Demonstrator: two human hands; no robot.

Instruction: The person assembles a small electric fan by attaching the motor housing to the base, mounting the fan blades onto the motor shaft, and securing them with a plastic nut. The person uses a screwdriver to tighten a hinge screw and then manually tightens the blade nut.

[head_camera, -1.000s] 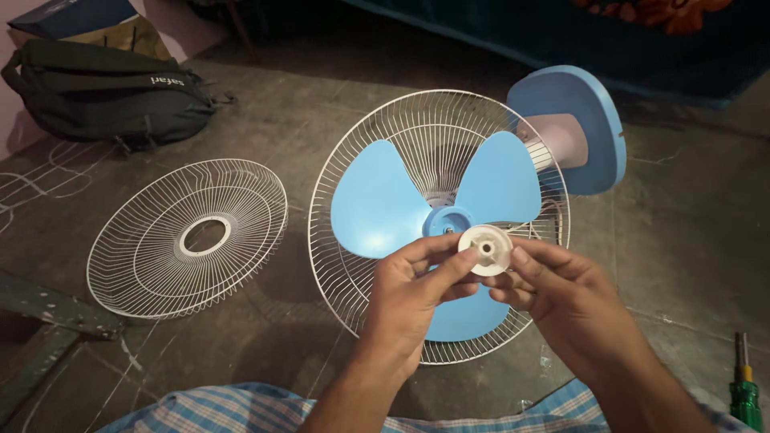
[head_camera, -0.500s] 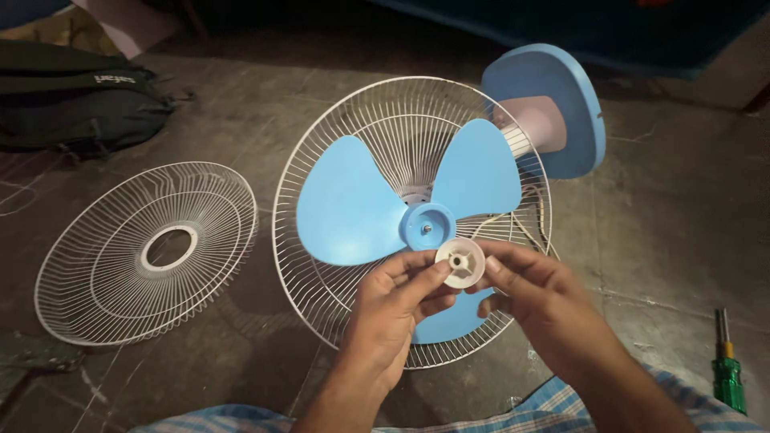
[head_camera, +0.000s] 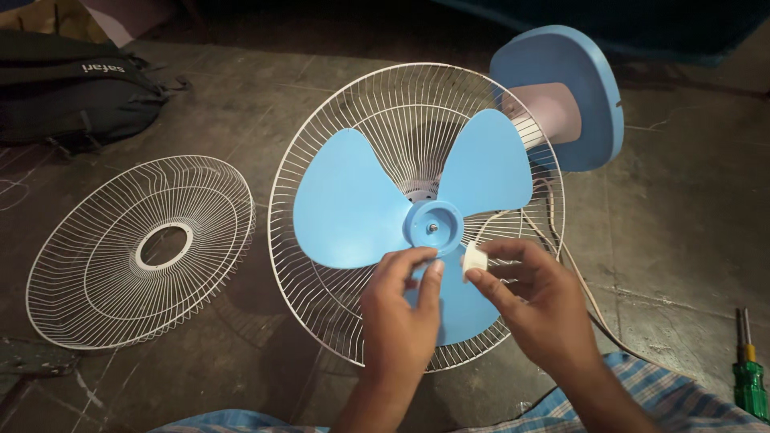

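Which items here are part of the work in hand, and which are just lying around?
In hand or being worked on:
- white plastic cap, pinched in the right hand
- left hand, fingertips near the blue fan blade
- rear wire guard
- blue fan base

Lying about:
- loose front guard
- black backpack
- green screwdriver

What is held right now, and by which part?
The right hand pinches the small round white plastic cap by its rim, edge-on. The left hand holds nothing.

Loose grille (head_camera: 140, 251) left of fan (head_camera: 417, 212); screwdriver (head_camera: 749, 377) far right.
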